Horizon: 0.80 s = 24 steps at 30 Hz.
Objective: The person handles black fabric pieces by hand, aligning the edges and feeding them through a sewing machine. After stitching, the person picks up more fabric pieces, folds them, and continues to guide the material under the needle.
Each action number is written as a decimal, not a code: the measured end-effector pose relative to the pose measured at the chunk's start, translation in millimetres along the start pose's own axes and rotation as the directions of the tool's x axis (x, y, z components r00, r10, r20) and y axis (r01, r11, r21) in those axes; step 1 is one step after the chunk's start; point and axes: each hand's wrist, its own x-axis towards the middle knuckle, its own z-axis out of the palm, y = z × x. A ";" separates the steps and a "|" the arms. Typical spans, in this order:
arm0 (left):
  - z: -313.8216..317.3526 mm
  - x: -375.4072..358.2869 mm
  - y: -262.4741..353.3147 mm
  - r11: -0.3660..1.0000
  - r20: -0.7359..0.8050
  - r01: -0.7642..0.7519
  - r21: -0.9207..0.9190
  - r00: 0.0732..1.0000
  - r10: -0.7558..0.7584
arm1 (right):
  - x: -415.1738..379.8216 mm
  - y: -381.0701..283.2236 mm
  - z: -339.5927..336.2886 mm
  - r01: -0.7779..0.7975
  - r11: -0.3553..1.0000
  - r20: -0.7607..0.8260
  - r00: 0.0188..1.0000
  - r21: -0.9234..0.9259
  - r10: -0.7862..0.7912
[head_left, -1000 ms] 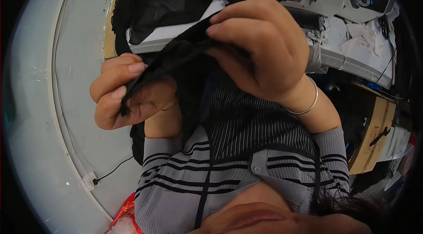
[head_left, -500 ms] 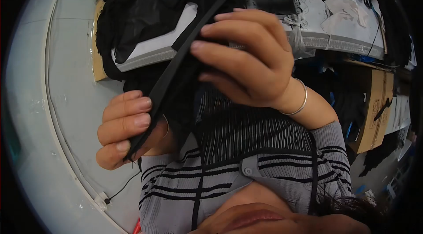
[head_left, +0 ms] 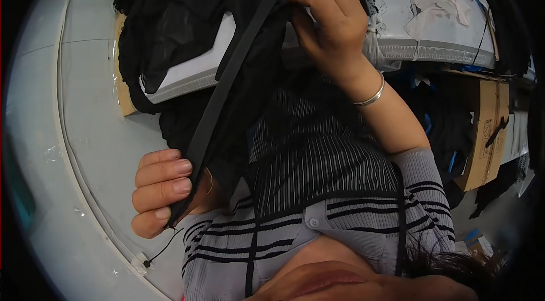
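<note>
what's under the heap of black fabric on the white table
White tabletop with a grey, ruler-marked edge shows at the front; the black fabric heap hides the rest.

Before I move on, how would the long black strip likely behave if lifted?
The black strip would probably flop: it looks thin, running nearly straight between left hand and right hand. It seems light, though adjoining black fabric might drag on it.

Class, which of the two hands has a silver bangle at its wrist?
The right hand, higher in view: its bangle is silver, while the left hand has a thin gold-coloured band.
</note>
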 end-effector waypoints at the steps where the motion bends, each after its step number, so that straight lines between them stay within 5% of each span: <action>1: 1.4 2.1 0.3 1.000 0.013 0.014 -0.017 1.000 -0.014 | 0.0 2.3 -5.0 0.022 1.000 0.054 0.998 -0.001 -0.022; 2: 2.7 4.7 1.3 1.000 0.012 0.015 -0.020 1.000 -0.015 | -1.3 4.8 -10.9 0.045 0.999 0.108 0.993 -0.003 -0.044; 4: 5.5 12.3 2.2 0.968 0.246 0.223 -0.116 0.951 -0.189 | -6.7 11.7 -26.3 0.086 0.996 0.210 0.975 -0.040 -0.076; 5: 2.1 18.2 -2.6 0.872 0.456 0.426 -0.240 0.843 -0.286 | -9.0 13.8 -32.5 0.132 0.989 0.311 0.945 -0.065 -0.106; 7: 16.1 18.1 -7.6 0.666 0.767 0.742 -0.074 0.469 -0.438 | -13.4 9.9 -42.8 0.155 0.987 0.403 0.907 -0.045 -0.124; 9: 33.8 15.0 -27.3 0.666 0.851 0.737 0.113 0.275 -0.448 | -20.9 -1.0 -49.0 0.168 0.985 0.483 0.865 -0.024 -0.136; 11: 64.4 -0.5 -48.5 0.755 0.501 0.646 0.115 0.619 -0.605 | -36.7 -16.6 -46.7 0.152 0.986 0.537 0.828 0.066 -0.163; 13: 95.7 3.6 -87.9 0.915 0.380 0.369 0.163 0.832 -0.404 | -51.2 -23.8 -47.0 0.151 0.986 0.543 0.824 0.065 -0.162; 15: 118.9 -3.9 -129.0 0.876 0.369 0.333 0.350 0.810 -0.456 | -58.4 -24.4 -49.2 0.079 0.995 0.530 0.842 0.062 -0.100; 19: 103.6 11.9 -170.9 0.911 0.387 0.340 0.235 0.827 -0.408 | -58.9 -18.6 -60.2 -0.016 0.998 0.518 0.855 0.068 -0.022; 20: 97.4 11.8 -162.4 0.809 0.446 0.136 0.572 0.777 -0.445 | -53.1 -19.9 -61.1 -0.195 0.969 0.465 0.879 0.149 0.106; 21: 98.1 5.9 -151.3 0.807 0.447 0.139 0.574 0.772 -0.451 | -47.6 -18.8 -61.0 -0.358 0.902 0.422 0.875 0.240 0.235; 23: 109.4 -21.9 -129.8 0.770 0.108 0.313 0.555 0.891 -0.440 | -40.9 -12.6 -52.8 -0.537 0.795 0.235 0.842 0.281 0.485; 24: 117.4 -37.4 -120.3 0.821 0.092 0.324 0.470 0.907 -0.410 | -36.2 -12.7 -42.4 -0.685 0.626 0.176 0.715 0.374 0.677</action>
